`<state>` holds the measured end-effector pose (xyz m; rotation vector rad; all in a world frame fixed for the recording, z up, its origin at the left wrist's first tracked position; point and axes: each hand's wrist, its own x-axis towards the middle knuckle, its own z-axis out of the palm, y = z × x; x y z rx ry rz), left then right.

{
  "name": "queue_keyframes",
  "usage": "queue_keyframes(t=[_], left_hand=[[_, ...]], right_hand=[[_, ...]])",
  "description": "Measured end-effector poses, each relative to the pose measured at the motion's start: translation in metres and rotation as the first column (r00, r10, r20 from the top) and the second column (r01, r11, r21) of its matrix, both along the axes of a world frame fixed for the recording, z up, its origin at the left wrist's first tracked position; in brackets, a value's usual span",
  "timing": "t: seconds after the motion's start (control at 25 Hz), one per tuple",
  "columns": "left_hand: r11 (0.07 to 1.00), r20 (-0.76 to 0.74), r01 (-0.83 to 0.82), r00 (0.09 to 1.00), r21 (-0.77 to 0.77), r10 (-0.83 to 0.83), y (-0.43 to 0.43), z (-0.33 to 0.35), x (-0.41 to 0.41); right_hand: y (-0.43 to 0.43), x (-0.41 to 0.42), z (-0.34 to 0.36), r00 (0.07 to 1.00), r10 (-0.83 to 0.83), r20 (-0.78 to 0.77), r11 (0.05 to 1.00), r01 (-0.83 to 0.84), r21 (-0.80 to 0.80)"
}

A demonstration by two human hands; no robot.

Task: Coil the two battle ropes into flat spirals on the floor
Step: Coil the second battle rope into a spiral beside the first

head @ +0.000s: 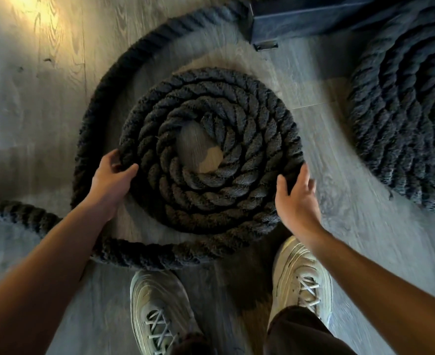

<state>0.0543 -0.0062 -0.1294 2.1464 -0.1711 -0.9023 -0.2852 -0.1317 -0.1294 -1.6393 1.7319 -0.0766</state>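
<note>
First rope coil (236,190): flat spiral, centre of view, on wood-grain floor (339,239); small bare gap at its core. Loose tail (96,111) loops wide round coil's L side & front, exits frame L. L hand (114,175): fingers curled over outermost turn, L edge. R hand (297,198): fingers nearly straight, spread, against R edge. Second rope coil (411,124): far R, cut off by frame. Dark metal base (300,19) at top, partly cut off. Shoes (157,311) just beside tail
</note>
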Motion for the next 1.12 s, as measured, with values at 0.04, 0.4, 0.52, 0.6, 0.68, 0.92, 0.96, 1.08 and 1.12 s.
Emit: queue_keyframes(t=[0.04,0.4,0.52,0.6,0.68,0.92,0.96,1.08,1.12], left_hand=[[1.0,0.021,0.016,1.0,-0.007,-0.016,-0.007,0.001,0.002],[0.998,-0.055,-0.068,0.996,0.005,0.068,0.02,0.002,-0.029],[0.987,-0.161,-0.152,0.974,0.045,0.158,0.036,-0.004,-0.058],[0.984,-0.195,-0.144,0.967,0.101,0.162,0.037,-0.007,-0.068],[0.981,-0.212,-0.118,0.966,0.152,0.149,0.033,-0.008,-0.065],[0.964,-0.222,-0.211,0.944,0.165,0.244,-0.002,-0.001,-0.036],[0.965,-0.185,-0.187,0.958,0.182,0.221,-0.006,0.0,-0.035],[0.976,-0.029,-0.096,0.994,0.197,0.104,-0.011,0.004,-0.039],[0.978,0.02,-0.052,0.999,0.2,0.049,-0.01,0.005,-0.043]], right_hand=[[0.007,-0.001,0.003,1.0,0.0,-0.014,1.0,0.0,0.024],[-0.072,0.017,0.0,0.991,0.064,-0.114,0.993,-0.052,0.11],[-0.107,0.027,0.011,0.992,0.048,-0.117,0.997,-0.04,0.072],[-0.11,0.03,0.008,0.991,0.061,-0.122,0.998,-0.06,0.009],[-0.097,0.03,0.002,0.996,-0.011,-0.087,1.0,0.009,-0.028],[-0.022,0.017,0.002,0.973,-0.227,0.03,0.972,0.225,0.06],[-0.012,0.015,0.003,0.978,-0.207,0.04,0.976,0.204,0.071],[-0.001,0.012,-0.001,0.99,-0.14,0.022,0.989,0.139,0.039],[-0.003,0.013,-0.003,0.993,-0.115,-0.012,0.993,0.115,0.0]])
